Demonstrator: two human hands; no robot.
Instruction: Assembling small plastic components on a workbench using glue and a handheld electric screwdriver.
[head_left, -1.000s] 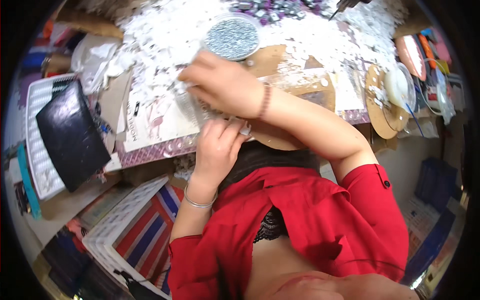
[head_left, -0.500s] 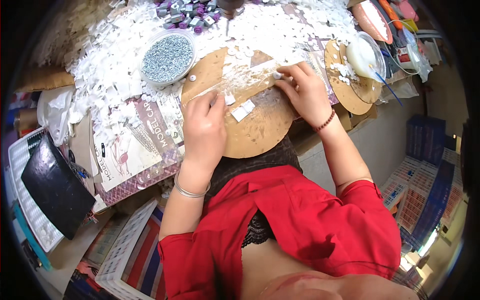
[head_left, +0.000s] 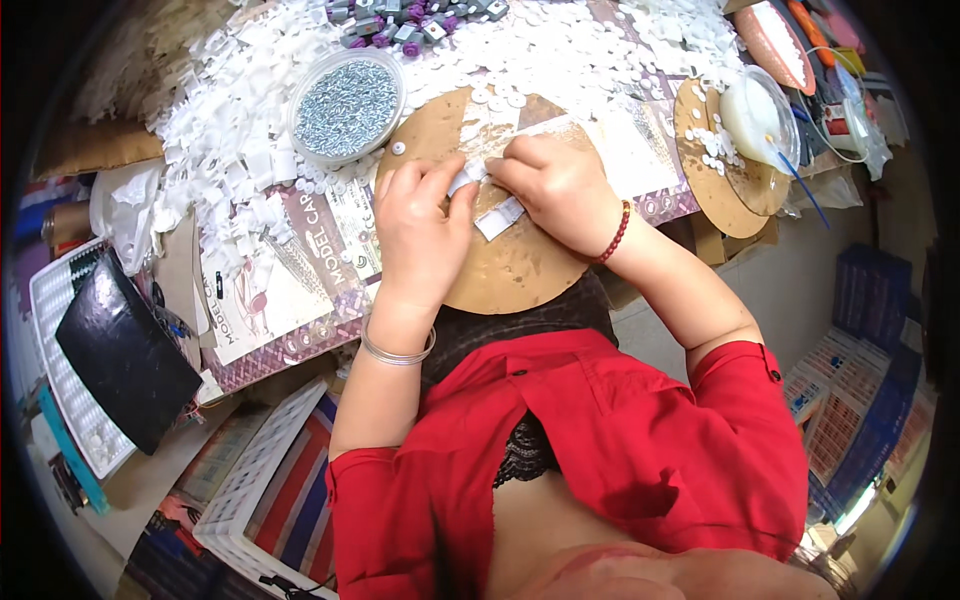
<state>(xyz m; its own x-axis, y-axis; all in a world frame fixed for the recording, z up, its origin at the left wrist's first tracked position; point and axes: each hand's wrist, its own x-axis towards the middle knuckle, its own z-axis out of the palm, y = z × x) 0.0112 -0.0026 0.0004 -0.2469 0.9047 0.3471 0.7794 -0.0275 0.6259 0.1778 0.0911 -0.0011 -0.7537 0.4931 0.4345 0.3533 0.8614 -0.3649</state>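
My left hand (head_left: 425, 225) is closed in a pinch on a small white plastic piece (head_left: 464, 180) above a round brown board (head_left: 525, 275). Against that piece, the fingertips of my right hand (head_left: 560, 190) press together on a small white disc, now mostly hidden by the fingers. Just below both hands, another flat white plastic piece (head_left: 498, 220) lies on the board, partly under my right hand. A loose white disc (head_left: 398, 148) rests near the board's left edge.
A clear tub of small metal screws (head_left: 345, 108) stands behind my left hand, amid heaped white plastic pieces (head_left: 225, 130). Grey-and-purple parts (head_left: 410, 22) lie at the back. On the right, a tub of white paste (head_left: 755, 115) with a blue stick (head_left: 805, 185) sits on brown card.
My right hand has moved left with the small white disc and now meets the piece in my left hand. The whole view has shifted slightly.
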